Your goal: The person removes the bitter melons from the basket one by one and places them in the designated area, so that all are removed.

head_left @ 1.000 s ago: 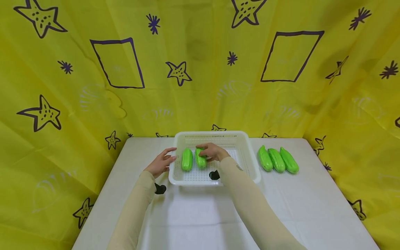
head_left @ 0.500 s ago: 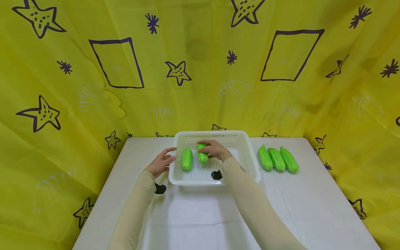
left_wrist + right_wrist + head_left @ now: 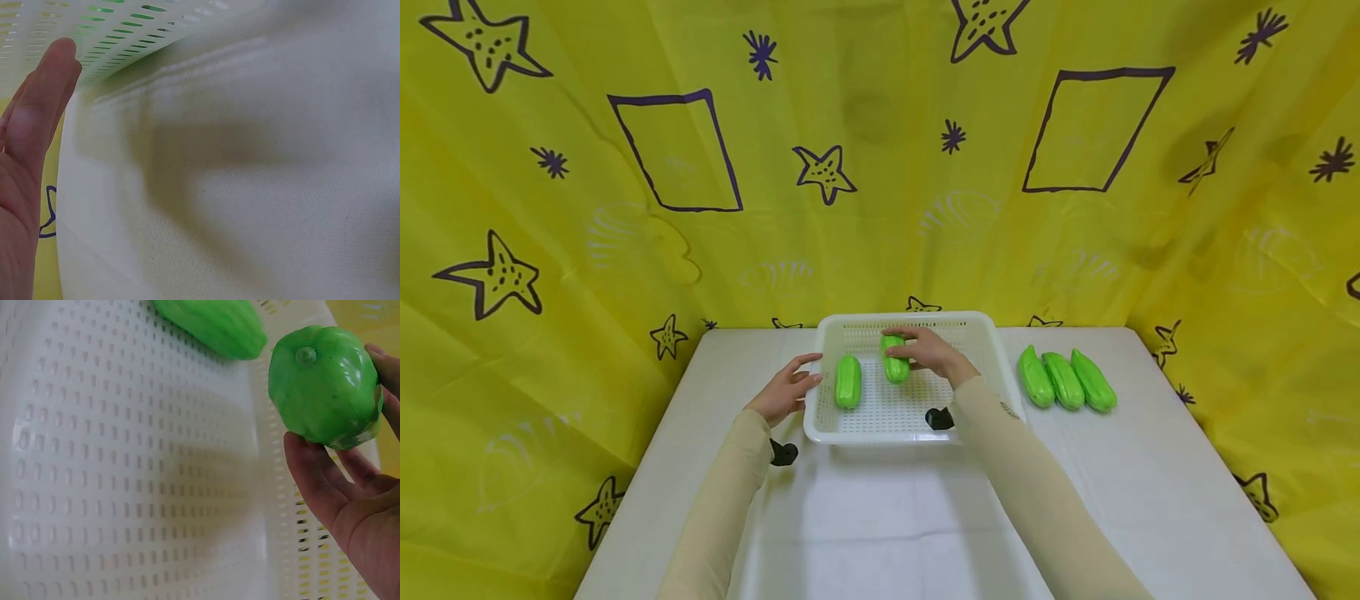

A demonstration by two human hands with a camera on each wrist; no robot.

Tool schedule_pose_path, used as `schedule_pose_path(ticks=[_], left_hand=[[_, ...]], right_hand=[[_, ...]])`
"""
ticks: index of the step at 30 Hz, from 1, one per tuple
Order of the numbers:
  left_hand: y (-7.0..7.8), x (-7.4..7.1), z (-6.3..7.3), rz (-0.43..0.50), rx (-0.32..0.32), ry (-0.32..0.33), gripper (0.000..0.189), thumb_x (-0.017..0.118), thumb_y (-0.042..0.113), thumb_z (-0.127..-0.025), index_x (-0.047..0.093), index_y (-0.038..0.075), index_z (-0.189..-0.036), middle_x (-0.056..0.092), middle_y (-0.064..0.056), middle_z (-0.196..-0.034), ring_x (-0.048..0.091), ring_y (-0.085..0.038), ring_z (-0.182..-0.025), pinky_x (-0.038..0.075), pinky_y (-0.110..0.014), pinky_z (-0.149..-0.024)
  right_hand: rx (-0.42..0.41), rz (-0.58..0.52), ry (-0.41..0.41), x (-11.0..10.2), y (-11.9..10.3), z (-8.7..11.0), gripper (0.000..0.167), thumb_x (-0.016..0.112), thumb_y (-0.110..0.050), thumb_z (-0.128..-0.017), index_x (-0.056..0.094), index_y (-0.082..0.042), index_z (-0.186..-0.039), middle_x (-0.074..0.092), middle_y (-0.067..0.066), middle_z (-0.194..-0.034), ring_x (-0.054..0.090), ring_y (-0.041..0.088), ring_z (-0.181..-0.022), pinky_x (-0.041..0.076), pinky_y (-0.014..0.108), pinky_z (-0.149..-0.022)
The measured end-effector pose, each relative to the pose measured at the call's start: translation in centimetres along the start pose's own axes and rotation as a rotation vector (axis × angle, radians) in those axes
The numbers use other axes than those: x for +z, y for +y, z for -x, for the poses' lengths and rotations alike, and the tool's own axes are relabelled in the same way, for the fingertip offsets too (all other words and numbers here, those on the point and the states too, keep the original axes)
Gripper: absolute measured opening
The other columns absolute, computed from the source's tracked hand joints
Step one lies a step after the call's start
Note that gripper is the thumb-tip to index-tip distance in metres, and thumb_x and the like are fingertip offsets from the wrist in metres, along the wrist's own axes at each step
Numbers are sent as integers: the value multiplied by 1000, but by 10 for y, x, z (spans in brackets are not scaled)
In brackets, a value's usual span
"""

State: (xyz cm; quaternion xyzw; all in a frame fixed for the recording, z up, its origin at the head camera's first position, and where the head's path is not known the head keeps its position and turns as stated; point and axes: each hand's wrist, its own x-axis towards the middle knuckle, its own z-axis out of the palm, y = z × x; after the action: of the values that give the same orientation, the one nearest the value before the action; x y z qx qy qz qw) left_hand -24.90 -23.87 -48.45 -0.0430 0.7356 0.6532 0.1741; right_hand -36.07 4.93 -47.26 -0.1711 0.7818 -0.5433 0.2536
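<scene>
My right hand (image 3: pixel 928 350) grips a lobed green gourd (image 3: pixel 325 381) between thumb and fingers, raised over the white perforated basket (image 3: pixel 865 438). The gourd's blunt end, with a small round nub, faces the right wrist camera. A second green gourd (image 3: pixel 848 383) lies lengthwise inside the basket, towards its left wall. Relaxed, fairly straight fingers of my left hand (image 3: pixel 784 392) rest at the basket's left rim. From the left wrist, that hand (image 3: pixel 31 131) shows beside the outer slotted wall.
Three similar green gourds (image 3: pixel 1064 382) lie side by side on the white-covered table (image 3: pixel 880 517), right of the basket. A yellow curtain (image 3: pixel 880 242) with starfish drawings hangs behind and along both sides. Dark camera mounts (image 3: pixel 784 453) stick out from the wrists.
My right hand has lifted the gourd from beside the other one and moved it rightward and towards the back of the basket. The left hand stays at the rim.
</scene>
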Motion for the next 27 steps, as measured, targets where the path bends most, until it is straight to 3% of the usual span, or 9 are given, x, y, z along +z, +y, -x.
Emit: schedule_pose_path(ticks=[12,20,27], left_hand=[[7,1,5,14,-3,-11,53,56,22,-101,35,22,-149,46,-20,-144,59,-23,-106,47,-32,-79],[-2,-1,-2,7,-10,5,53,57,24,-101,35,25,-149,45,-19,-145,57,-27,-113,48,-35,-84],[-14,-6,-11,-9,2,14,54,60,31,-98,37,28,-147,46,-16,-145,57,-27,-116,50,-32,-82]], right_hand=[[-108,-87,74,-14,-25,26,49,68,-15,-93,53,-11,-140,44,15,-143,64,18,-89,56,35,-80],[-138,-76,153,-27,-37,56,51,69,-15,-93,52,-8,-140,52,20,-132,65,19,-92,55,30,-76],[-150,-100,212,-47,-23,79,55,69,-20,-93,49,-10,-143,49,21,-136,64,25,-102,55,34,-79]])
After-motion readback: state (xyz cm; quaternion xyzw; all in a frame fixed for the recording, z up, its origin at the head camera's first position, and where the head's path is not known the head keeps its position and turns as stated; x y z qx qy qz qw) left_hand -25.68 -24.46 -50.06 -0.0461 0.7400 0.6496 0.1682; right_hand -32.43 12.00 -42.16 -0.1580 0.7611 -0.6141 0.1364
